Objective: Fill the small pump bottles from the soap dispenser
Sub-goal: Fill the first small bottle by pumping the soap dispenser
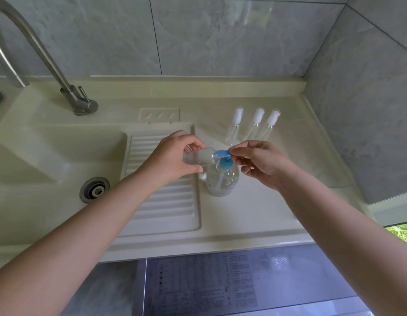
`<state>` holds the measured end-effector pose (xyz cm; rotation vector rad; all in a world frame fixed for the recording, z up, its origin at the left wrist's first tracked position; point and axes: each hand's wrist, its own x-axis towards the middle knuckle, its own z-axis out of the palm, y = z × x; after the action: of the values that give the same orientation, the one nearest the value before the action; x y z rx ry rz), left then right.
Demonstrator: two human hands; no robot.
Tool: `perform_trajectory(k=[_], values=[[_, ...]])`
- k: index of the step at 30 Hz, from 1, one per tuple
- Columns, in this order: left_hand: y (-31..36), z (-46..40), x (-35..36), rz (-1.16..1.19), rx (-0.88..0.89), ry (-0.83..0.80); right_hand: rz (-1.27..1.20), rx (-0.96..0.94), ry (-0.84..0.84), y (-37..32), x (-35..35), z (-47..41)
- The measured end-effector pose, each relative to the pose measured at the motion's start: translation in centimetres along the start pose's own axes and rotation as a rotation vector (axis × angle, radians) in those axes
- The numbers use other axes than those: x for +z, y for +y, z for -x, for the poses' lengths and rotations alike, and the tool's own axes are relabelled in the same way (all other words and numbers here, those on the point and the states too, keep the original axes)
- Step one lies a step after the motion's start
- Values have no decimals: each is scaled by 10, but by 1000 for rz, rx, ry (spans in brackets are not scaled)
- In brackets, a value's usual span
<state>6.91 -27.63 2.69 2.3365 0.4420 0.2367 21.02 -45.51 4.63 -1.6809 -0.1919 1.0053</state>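
Forearms: both enter from bottom corners, cut off by frame edge, meeting over the counter [255,215].
Left hand [172,159]: fingers curled round a small clear bottle [198,157], held tilted on its side with its mouth at the blue spout; palm hides most of the bottle's body.
Right hand [264,165]: thumb and forefinger pinch the back end of the pump head [221,156]; other fingers loosely curled, holding nothing.
Dispenser [221,181]: clear body, blue pump, upright on counter just right of the ribbed drainboard [166,201]; label unreadable; fill level hard to judge.
Bottle mouth and spout: overlap in a blur, cannot tell whether touching or whether soap flows.
Spare bottles [257,124]: three clear, white-capped, in a row behind the hands, near the back; contents not discernible.
Sink [61,156]: left, drain [94,190] visible; basin cut off at left edge.
Faucet [45,62]: arches out of frame top left.
Room: bare counter right of dispenser up to tiled side wall [368,110]; front edge open.
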Motion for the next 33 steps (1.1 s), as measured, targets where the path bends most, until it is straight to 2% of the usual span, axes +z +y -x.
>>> perform_trajectory(k=[20,29,33], values=[[6,0,-2,-25,15,7,-64,5,14,0,3,-1],[5,-1,2,-35,-7,-3,53,-61,40,6,4,0],[9,-1,-2,-43,6,-12,22,-42,25,0,2,2]])
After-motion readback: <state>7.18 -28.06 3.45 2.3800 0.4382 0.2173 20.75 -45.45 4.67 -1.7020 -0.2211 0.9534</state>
